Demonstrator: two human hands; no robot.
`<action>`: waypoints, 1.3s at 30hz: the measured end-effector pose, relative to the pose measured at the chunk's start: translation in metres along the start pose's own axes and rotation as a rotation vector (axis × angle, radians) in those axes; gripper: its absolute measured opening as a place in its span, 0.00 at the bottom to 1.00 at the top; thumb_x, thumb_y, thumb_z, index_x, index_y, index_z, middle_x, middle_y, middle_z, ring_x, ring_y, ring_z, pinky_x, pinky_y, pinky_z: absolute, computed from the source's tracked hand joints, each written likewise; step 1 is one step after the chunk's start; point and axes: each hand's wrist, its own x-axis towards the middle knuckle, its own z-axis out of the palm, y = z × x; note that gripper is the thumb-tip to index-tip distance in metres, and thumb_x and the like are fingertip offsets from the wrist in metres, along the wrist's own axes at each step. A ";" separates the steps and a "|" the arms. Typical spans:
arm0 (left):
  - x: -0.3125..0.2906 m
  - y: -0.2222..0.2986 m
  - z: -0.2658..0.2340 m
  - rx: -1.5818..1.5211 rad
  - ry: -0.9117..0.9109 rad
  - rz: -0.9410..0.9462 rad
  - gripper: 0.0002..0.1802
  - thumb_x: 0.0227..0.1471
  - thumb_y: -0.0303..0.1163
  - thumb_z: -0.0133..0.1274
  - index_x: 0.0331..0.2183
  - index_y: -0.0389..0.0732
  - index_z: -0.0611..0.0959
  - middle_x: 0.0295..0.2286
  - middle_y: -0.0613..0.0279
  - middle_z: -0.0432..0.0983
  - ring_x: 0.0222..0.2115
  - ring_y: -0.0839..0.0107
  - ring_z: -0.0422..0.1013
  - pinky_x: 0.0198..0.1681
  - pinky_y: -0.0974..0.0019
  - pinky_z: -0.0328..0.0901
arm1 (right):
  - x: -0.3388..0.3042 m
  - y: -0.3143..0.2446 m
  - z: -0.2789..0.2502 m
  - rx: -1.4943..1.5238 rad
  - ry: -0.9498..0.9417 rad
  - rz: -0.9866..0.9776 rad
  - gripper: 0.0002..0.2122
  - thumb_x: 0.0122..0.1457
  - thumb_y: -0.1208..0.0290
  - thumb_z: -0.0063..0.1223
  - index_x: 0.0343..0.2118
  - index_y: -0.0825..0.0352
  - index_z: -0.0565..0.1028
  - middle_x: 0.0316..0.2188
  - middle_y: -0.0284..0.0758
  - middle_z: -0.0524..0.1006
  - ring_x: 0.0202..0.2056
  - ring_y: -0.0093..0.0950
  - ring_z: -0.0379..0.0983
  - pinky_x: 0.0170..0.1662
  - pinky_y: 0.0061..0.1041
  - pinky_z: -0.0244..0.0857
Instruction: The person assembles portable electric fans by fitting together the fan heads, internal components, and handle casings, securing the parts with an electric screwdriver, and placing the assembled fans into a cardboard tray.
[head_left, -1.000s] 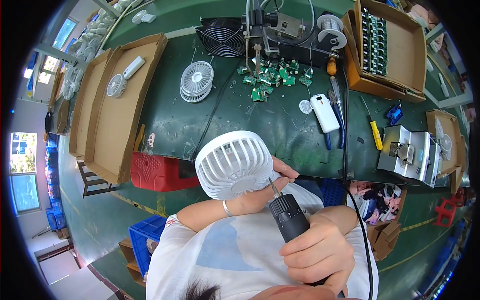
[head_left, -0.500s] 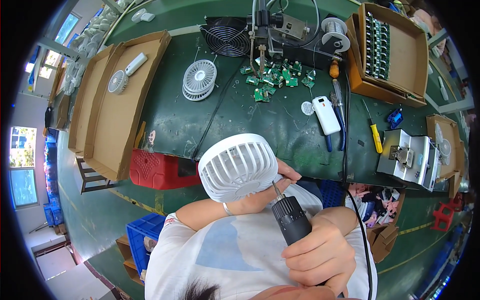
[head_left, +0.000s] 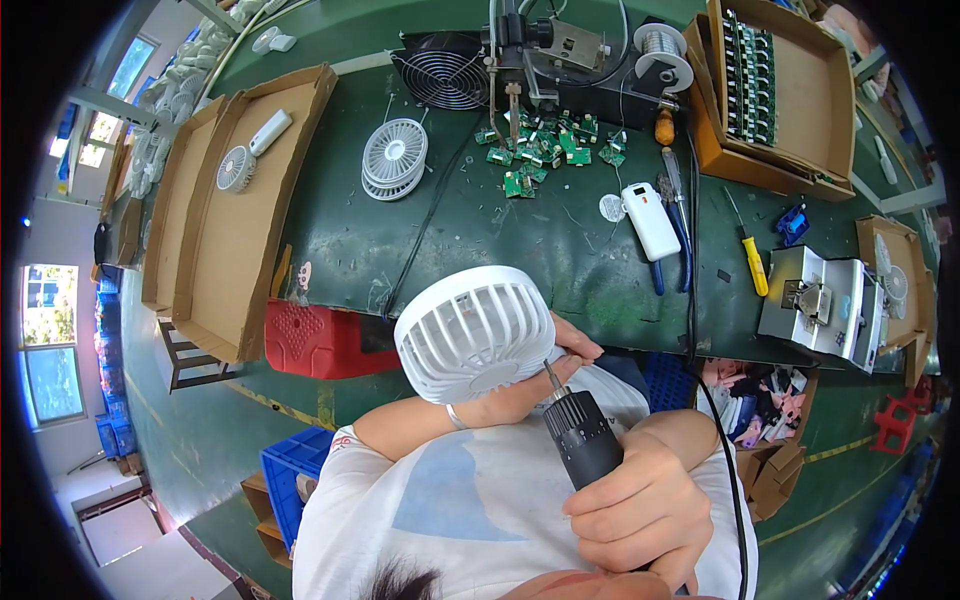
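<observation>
My left hand (head_left: 515,400) is closed round a small white handheld fan (head_left: 470,335), its caged head tilted toward the left above my lap. The fan's handle is mostly hidden by my fingers. Gripped in my right hand (head_left: 645,510) is a black electric screwdriver (head_left: 580,440), slanting up and left. Its thin bit (head_left: 551,372) reaches to the fan's handle beside my left fingertips; whether it sits in a screw is too small to tell.
On the green bench (head_left: 480,240) lie loose green circuit boards (head_left: 540,150), white fan grilles (head_left: 394,158), a white handle housing (head_left: 650,222), pliers (head_left: 683,240) and a yellow screwdriver (head_left: 753,265). A cardboard tray (head_left: 235,220) is at left. A black cable (head_left: 692,250) hangs over the edge.
Both hands, the fan and the screwdriver stay nearly in place. The bench and its surroundings shift slightly in the picture as my head moves.
</observation>
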 end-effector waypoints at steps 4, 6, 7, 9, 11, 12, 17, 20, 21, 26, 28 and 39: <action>0.004 0.007 0.010 -0.196 0.221 -0.258 0.17 0.52 0.27 0.53 0.42 0.34 0.68 0.36 0.48 0.76 0.35 0.63 0.74 0.41 0.60 0.69 | -0.006 0.001 -0.009 -0.070 -0.027 0.104 0.05 0.53 0.73 0.52 0.26 0.68 0.68 0.19 0.41 0.74 0.20 0.35 0.73 0.29 0.35 0.73; 0.002 -0.003 0.004 -0.292 0.252 -0.233 0.19 0.52 0.30 0.55 0.43 0.35 0.67 0.37 0.47 0.76 0.35 0.63 0.74 0.41 0.60 0.69 | -0.013 -0.003 -0.022 -0.084 0.006 0.109 0.06 0.52 0.74 0.52 0.29 0.66 0.67 0.21 0.40 0.75 0.21 0.32 0.74 0.30 0.33 0.73; 0.000 -0.009 0.001 -0.392 0.277 -0.214 0.21 0.51 0.33 0.56 0.43 0.37 0.67 0.37 0.46 0.76 0.35 0.64 0.74 0.41 0.60 0.69 | -0.016 -0.008 -0.029 -0.102 0.045 0.122 0.07 0.52 0.74 0.52 0.31 0.65 0.66 0.22 0.38 0.77 0.23 0.30 0.75 0.30 0.30 0.74; -0.006 -0.016 -0.009 -0.552 0.270 -0.252 0.26 0.48 0.40 0.61 0.43 0.40 0.68 0.37 0.51 0.75 0.35 0.64 0.73 0.42 0.60 0.69 | -0.022 -0.020 -0.035 -0.228 0.188 0.110 0.08 0.55 0.74 0.49 0.36 0.66 0.64 0.25 0.41 0.77 0.23 0.35 0.75 0.31 0.34 0.75; -0.007 -0.017 -0.016 -0.942 0.095 -0.263 0.27 0.45 0.43 0.64 0.42 0.43 0.70 0.37 0.58 0.73 0.38 0.65 0.71 0.44 0.58 0.69 | -0.019 -0.026 -0.022 -0.524 0.454 0.215 0.12 0.53 0.75 0.52 0.38 0.64 0.63 0.20 0.36 0.74 0.20 0.32 0.72 0.25 0.32 0.72; -0.005 -0.015 -0.014 -1.001 0.053 -0.275 0.25 0.44 0.43 0.65 0.40 0.46 0.71 0.36 0.65 0.68 0.40 0.67 0.68 0.47 0.56 0.68 | -0.018 -0.027 -0.025 -0.610 0.479 0.276 0.13 0.53 0.75 0.53 0.38 0.64 0.63 0.19 0.35 0.73 0.18 0.31 0.70 0.24 0.31 0.69; -0.003 -0.022 -0.012 -1.072 -0.026 -0.257 0.21 0.45 0.39 0.65 0.39 0.49 0.73 0.34 0.68 0.65 0.41 0.69 0.64 0.50 0.54 0.65 | -0.036 -0.010 -0.033 -0.534 0.674 0.373 0.41 0.46 0.25 0.41 0.39 0.68 0.66 0.14 0.33 0.69 0.15 0.27 0.64 0.23 0.28 0.58; 0.000 -0.026 -0.014 -1.119 0.003 -0.246 0.21 0.43 0.36 0.66 0.37 0.49 0.73 0.33 0.68 0.64 0.38 0.69 0.63 0.48 0.56 0.63 | -0.041 -0.009 -0.033 -0.500 0.775 0.519 0.44 0.41 0.23 0.43 0.41 0.70 0.66 0.14 0.33 0.69 0.15 0.27 0.64 0.23 0.28 0.59; 0.000 -0.024 -0.015 -1.130 -0.019 -0.255 0.21 0.43 0.36 0.66 0.37 0.49 0.73 0.33 0.68 0.64 0.38 0.69 0.63 0.48 0.56 0.63 | -0.045 -0.009 -0.033 -0.526 0.776 0.519 0.44 0.41 0.23 0.43 0.41 0.70 0.66 0.14 0.33 0.69 0.15 0.27 0.64 0.23 0.28 0.59; -0.005 -0.020 -0.017 -0.977 0.063 -0.205 0.22 0.40 0.33 0.65 0.37 0.44 0.71 0.33 0.63 0.65 0.38 0.67 0.64 0.46 0.60 0.62 | -0.055 -0.042 -0.072 -0.558 1.004 0.506 0.46 0.41 0.21 0.39 0.40 0.71 0.67 0.13 0.33 0.67 0.15 0.27 0.63 0.21 0.26 0.60; -0.003 -0.012 -0.011 -0.839 0.137 -0.247 0.20 0.37 0.34 0.64 0.32 0.44 0.71 0.28 0.65 0.63 0.31 0.71 0.59 0.37 0.65 0.58 | -0.045 -0.072 -0.094 -0.653 1.110 0.482 0.46 0.42 0.20 0.33 0.37 0.69 0.69 0.13 0.34 0.66 0.15 0.28 0.62 0.23 0.27 0.58; 0.011 -0.012 0.027 -0.798 0.112 -0.460 0.14 0.47 0.30 0.57 0.36 0.41 0.72 0.32 0.61 0.70 0.33 0.72 0.67 0.41 0.67 0.64 | -0.037 -0.123 -0.176 -0.948 1.263 0.463 0.40 0.50 0.25 0.21 0.29 0.66 0.69 0.14 0.35 0.65 0.16 0.29 0.61 0.24 0.29 0.57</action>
